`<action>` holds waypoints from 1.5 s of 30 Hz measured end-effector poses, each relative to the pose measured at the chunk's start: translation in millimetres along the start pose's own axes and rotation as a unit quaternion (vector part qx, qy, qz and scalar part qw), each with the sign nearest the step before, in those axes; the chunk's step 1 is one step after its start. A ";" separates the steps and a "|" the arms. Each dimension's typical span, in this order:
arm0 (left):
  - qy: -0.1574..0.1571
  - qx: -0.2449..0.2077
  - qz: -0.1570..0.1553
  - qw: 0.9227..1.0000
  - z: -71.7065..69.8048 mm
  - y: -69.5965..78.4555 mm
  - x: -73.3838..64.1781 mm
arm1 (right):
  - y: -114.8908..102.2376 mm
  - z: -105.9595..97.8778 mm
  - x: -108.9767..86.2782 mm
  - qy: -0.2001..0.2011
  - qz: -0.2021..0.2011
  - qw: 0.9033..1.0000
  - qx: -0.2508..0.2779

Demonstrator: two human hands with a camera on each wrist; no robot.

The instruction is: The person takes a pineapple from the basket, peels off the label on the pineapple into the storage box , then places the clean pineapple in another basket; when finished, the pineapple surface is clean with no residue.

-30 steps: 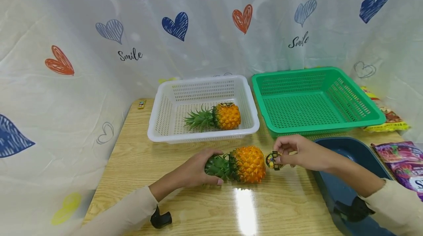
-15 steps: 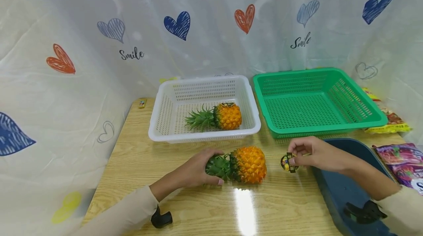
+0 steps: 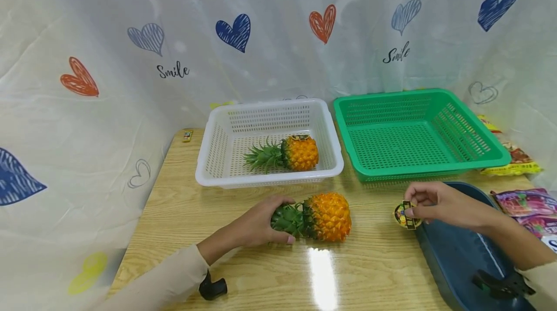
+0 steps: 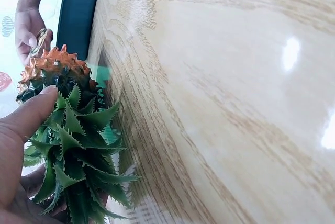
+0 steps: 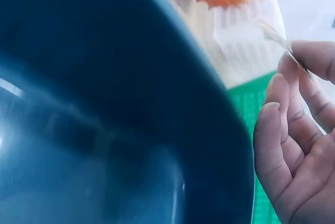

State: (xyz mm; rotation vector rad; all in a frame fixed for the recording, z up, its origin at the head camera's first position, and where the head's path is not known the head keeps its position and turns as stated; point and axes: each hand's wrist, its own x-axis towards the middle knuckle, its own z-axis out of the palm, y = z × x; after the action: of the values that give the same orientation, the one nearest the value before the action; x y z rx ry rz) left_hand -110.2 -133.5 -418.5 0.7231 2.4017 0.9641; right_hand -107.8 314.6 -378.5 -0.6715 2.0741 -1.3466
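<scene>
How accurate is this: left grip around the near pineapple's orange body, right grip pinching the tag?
The left grip holds the near pineapple by its green leaves, not its body; see the head view. The right grip does pinch the tag.

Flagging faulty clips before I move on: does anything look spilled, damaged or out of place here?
Nothing looks spilled, and the pineapple in the left hand looks undamaged. One mild oddity: a small yellow item, too tiny to identify, lies alone at the far left corner of the table, outside the white basket.
</scene>
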 end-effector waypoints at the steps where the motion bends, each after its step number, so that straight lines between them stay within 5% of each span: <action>1: -0.001 0.000 -0.001 1.000 -0.1 0.0 0.2 | 2.3 -2.4 -2.1 -0.002 0.000 1.000 -0.002; 10: -0.004 0.001 0.000 1.000 -0.1 -0.5 0.6 | 18.8 -28.5 -20.0 -0.076 -0.011 0.996 0.037; 25: -0.005 0.010 0.000 1.000 -0.7 -0.6 1.1 | 46.3 -56.0 -33.2 -0.018 0.031 0.999 -0.012; 32: -0.010 0.004 -0.009 1.000 -1.6 -0.8 0.9 | 54.1 -49.4 -27.9 0.026 0.084 0.995 -0.055; 45: -0.008 0.013 -0.008 1.000 -1.3 0.7 1.6 | 63.7 -38.6 -21.6 0.044 0.133 0.987 -0.081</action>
State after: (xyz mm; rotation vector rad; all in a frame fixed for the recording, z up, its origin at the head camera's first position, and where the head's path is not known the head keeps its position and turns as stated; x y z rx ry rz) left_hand -111.9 -132.7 -417.4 0.7164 2.4062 0.9180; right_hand -125.8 377.2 -420.6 -0.3884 2.2695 -1.0834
